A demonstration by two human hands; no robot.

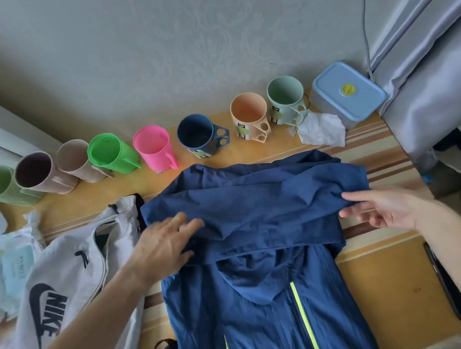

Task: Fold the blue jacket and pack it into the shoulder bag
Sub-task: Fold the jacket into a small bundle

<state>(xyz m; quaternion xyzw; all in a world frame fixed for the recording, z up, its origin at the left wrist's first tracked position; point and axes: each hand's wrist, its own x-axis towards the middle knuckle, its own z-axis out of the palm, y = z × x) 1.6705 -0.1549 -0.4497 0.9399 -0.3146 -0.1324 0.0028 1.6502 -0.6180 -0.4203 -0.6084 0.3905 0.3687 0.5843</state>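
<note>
**Jacket half folded on the table**

We see the table [393,293] first, yellow with striped bands. On it the blue jacket [262,305] lies flat at centre, its far part folded toward us over the hood. Just left of it, touching, lies the grey shoulder bag [69,290], unzipped. Our left hand [165,245] rests open, palm down, on the fold's left edge. Our right hand [382,207] is open, fingertips touching the fold's right edge, gripping nothing. Mugs [202,135] line the wall.
</note>
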